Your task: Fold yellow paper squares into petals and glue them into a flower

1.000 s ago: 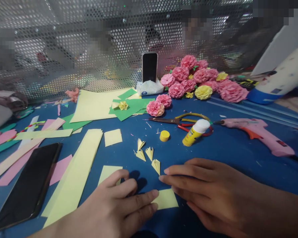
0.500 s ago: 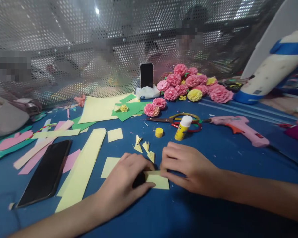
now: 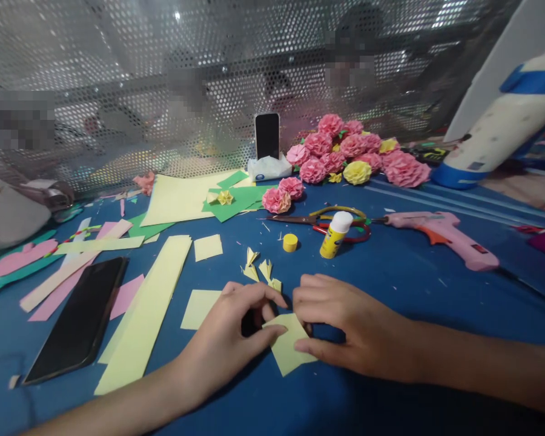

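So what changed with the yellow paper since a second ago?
The yellow paper square lay flat and straight under both hands. Now it is turned cornerwise, one corner pointing at the person, pinched by the left hand and right hand. The small folded pieces, glue stick and phone stayed put.

Matt yellow paper square (glossy phone nearby).

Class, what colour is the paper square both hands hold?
The paper square is pale yellow, clearest in head view.
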`<state>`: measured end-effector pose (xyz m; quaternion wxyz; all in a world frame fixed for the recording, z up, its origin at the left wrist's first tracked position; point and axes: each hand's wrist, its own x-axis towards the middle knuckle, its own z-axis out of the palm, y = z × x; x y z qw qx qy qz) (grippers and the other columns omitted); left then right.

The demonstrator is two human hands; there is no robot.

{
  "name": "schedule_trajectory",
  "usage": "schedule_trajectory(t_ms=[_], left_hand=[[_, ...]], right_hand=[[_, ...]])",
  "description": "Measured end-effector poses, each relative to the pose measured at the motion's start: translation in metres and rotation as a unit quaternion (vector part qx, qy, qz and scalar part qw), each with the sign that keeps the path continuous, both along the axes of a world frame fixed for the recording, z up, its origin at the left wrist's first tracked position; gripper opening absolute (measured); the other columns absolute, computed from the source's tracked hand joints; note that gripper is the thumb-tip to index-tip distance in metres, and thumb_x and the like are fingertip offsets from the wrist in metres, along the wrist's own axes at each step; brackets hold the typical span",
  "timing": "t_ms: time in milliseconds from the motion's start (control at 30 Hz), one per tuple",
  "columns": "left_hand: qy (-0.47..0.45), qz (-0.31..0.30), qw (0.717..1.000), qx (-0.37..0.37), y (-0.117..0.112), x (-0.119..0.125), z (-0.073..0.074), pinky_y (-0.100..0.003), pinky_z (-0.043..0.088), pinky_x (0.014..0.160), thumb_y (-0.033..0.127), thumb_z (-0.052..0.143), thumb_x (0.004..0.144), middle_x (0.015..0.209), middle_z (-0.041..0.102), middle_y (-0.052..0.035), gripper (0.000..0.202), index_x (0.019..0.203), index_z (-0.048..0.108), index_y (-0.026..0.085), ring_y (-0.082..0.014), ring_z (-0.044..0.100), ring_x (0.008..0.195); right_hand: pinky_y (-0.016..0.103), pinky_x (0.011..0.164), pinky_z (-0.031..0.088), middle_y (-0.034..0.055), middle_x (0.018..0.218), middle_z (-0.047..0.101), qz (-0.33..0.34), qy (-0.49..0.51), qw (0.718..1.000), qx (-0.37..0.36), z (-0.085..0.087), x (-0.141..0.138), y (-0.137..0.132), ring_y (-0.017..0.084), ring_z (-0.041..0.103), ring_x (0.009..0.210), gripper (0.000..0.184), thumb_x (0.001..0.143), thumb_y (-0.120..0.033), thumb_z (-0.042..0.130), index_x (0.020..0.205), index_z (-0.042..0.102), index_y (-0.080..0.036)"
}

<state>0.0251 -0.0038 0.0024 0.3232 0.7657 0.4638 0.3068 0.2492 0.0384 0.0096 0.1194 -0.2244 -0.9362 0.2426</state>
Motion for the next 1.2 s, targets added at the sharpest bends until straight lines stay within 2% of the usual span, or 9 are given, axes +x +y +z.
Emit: schedule_trajectory(t_ms=[133, 233, 433, 633, 700, 767, 900, 1000, 1200], left_hand=[[0.017, -0.013, 1.0, 0.017, 0.001, -0.002, -0.005, -0.027, 0.047, 0.077, 0.01, 0.074, 0.084, 0.081, 0.066, 0.004, 0.038, 0.115, 0.06, 0.025, -0.0172, 0.062, 0.085], [0.021, -0.021, 0.999, 0.036, -0.002, -0.005, -0.005, -0.027, 0.045, 0.079, 0.006, 0.077, 0.081, 0.087, 0.067, 0.0052, 0.046, 0.117, 0.056, 0.027, -0.0166, 0.061, 0.088], [0.018, -0.052, 0.994, 0.098, -0.002, -0.009, -0.002, -0.028, 0.039, 0.081, 0.005, 0.064, 0.091, 0.083, 0.066, 0.0066, 0.019, 0.095, 0.059, 0.023, -0.0113, 0.059, 0.077], [0.081, -0.053, 0.984, 0.152, 0.002, -0.011, -0.002, -0.029, 0.039, 0.079, 0.007, 0.054, 0.095, 0.079, 0.064, 0.0033, 0.017, 0.088, 0.059, 0.021, -0.0129, 0.057, 0.074], [0.108, -0.063, 0.975, 0.182, 0.003, -0.011, -0.003, -0.03, 0.04, 0.079, 0.009, 0.049, 0.098, 0.078, 0.063, 0.0014, 0.019, 0.088, 0.06, 0.02, -0.0141, 0.057, 0.072], [0.13, -0.071, 0.964, 0.22, 0.002, -0.01, -0.004, -0.031, 0.041, 0.079, 0.012, 0.042, 0.102, 0.076, 0.063, 0.0005, 0.024, 0.09, 0.062, 0.019, -0.0146, 0.056, 0.069], [0.155, -0.072, 0.939, 0.3, -0.002, -0.01, -0.005, -0.033, 0.04, 0.093, 0.016, 0.034, 0.108, 0.083, 0.07, 0.0007, 0.036, 0.09, 0.065, 0.018, -0.0135, 0.061, 0.075], [0.175, -0.072, 0.924, 0.334, -0.004, -0.01, -0.007, -0.032, 0.035, 0.104, 0.015, 0.037, 0.108, 0.091, 0.075, 0.0035, 0.037, 0.088, 0.068, 0.018, -0.0125, 0.066, 0.084], [0.15, -0.041, 0.908, 0.39, -0.007, -0.009, -0.016, -0.029, 0.039, 0.104, 0.013, 0.048, 0.105, 0.088, 0.076, 0.0084, 0.03, 0.088, 0.072, 0.021, -0.0087, 0.068, 0.079]], right_hand=[[0.035, 0.081, 0.034, -0.0012, 0.078, 0.054, -0.024, -0.011, 1.0, 0.017, -0.002, 0.003, 0.009, 0.018, 0.045, 0.078, 0.019, 0.096, -0.024, 0.059, 0.079, 0.053, -0.019], [0.033, 0.079, 0.034, -0.0009, 0.079, 0.054, -0.027, -0.005, 1.0, 0.004, -0.004, 0.007, 0.015, 0.018, 0.046, 0.079, 0.022, 0.098, -0.029, 0.061, 0.08, 0.054, -0.019], [0.032, 0.082, 0.035, -0.0002, 0.088, 0.06, 0.017, 0.021, 0.999, -0.028, -0.007, 0.012, 0.017, 0.017, 0.049, 0.083, 0.016, 0.102, -0.03, 0.056, 0.089, 0.057, -0.021], [0.033, 0.094, 0.039, 0.0005, 0.095, 0.064, -0.005, 0.046, 0.998, -0.032, -0.011, 0.012, 0.008, 0.017, 0.055, 0.089, 0.004, 0.095, -0.02, 0.062, 0.096, 0.058, -0.021], [0.033, 0.098, 0.04, 0.0019, 0.104, 0.067, -0.001, 0.058, 0.998, -0.014, -0.011, 0.012, 0.008, 0.018, 0.058, 0.097, 0.014, 0.095, -0.021, 0.062, 0.109, 0.06, -0.022], [0.032, 0.099, 0.041, 0.0027, 0.108, 0.069, 0.027, 0.07, 0.997, 0.021, -0.01, 0.012, 0.008, 0.017, 0.06, 0.101, 0.016, 0.102, -0.021, 0.051, 0.115, 0.06, -0.021], [0.03, 0.097, 0.042, 0.0005, 0.106, 0.073, 0.081, 0.085, 0.987, 0.11, -0.005, 0.012, 0.01, 0.013, 0.063, 0.1, 0.04, 0.111, -0.02, 0.025, 0.11, 0.066, -0.02], [0.029, 0.095, 0.044, -0.0008, 0.105, 0.075, 0.082, 0.082, 0.981, 0.153, -0.001, 0.012, 0.011, 0.011, 0.065, 0.1, 0.041, 0.111, -0.019, 0.027, 0.106, 0.068, -0.019], [0.031, 0.094, 0.048, -0.0007, 0.102, 0.076, 0.099, 0.076, 0.977, 0.172, 0.002, 0.013, 0.013, 0.011, 0.066, 0.099, 0.04, 0.11, -0.015, 0.03, 0.106, 0.069, -0.019]])
